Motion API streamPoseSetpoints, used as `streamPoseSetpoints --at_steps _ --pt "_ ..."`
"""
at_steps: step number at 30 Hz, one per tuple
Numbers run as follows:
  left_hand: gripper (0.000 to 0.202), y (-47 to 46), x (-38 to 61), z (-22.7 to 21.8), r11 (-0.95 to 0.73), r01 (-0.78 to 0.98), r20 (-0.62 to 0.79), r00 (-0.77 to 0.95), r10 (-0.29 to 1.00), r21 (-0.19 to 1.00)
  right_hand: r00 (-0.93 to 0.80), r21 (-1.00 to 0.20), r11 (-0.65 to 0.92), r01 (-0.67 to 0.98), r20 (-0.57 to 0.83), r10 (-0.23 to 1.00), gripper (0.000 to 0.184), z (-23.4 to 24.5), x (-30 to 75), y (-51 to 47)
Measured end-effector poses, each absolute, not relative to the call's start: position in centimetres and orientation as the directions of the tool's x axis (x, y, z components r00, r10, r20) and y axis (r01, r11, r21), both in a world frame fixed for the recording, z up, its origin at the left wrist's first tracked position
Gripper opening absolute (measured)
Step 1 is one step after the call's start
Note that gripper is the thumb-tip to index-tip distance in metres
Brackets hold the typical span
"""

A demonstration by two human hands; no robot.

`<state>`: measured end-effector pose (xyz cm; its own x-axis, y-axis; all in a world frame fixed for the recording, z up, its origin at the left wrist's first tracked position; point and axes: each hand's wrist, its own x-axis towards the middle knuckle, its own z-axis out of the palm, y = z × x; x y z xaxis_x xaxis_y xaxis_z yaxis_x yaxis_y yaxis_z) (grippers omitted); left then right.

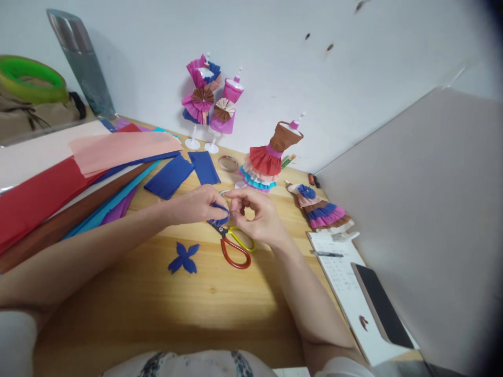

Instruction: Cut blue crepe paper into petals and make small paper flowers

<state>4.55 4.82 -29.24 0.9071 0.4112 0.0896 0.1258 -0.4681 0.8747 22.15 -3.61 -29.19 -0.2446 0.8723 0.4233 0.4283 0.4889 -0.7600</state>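
My left hand is closed on a small gathered piece of blue crepe paper. Its fingertips meet those of my right hand, which pinches at the paper's edge; a thin strand may run between them, too fine to name. Just below both hands lie scissors with one red and one yellow handle loop, their blades partly hidden. A blue four-petal paper cutout rests flat on the wooden table, nearer to me and to the left.
Crepe paper sheets in several colours cover the left side. Two blue paper pieces and a tape roll lie beyond my hands. Dressed mini mannequins stand by the wall. At right are a paper dress, notebook, pen and phone.
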Motion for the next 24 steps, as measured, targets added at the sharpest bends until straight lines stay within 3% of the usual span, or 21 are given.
streamPoseSetpoints --at_steps 6,14,24 --pt "0.024 4.6 4.7 -29.4 -0.508 0.141 0.075 0.922 0.38 0.85 -0.236 -0.776 0.475 0.415 0.413 0.88 0.045 -30.0 21.8 -3.7" --pt "0.024 4.3 5.0 -29.8 -0.445 0.191 0.01 0.911 0.413 0.875 -0.169 -0.916 0.325 0.234 0.291 0.942 0.037 -31.4 21.2 -3.2" --pt "0.021 4.2 5.0 -29.7 -0.442 0.182 0.026 0.906 0.423 0.878 -0.087 -0.972 0.221 0.078 0.214 0.973 0.028 -31.3 20.7 -2.6"
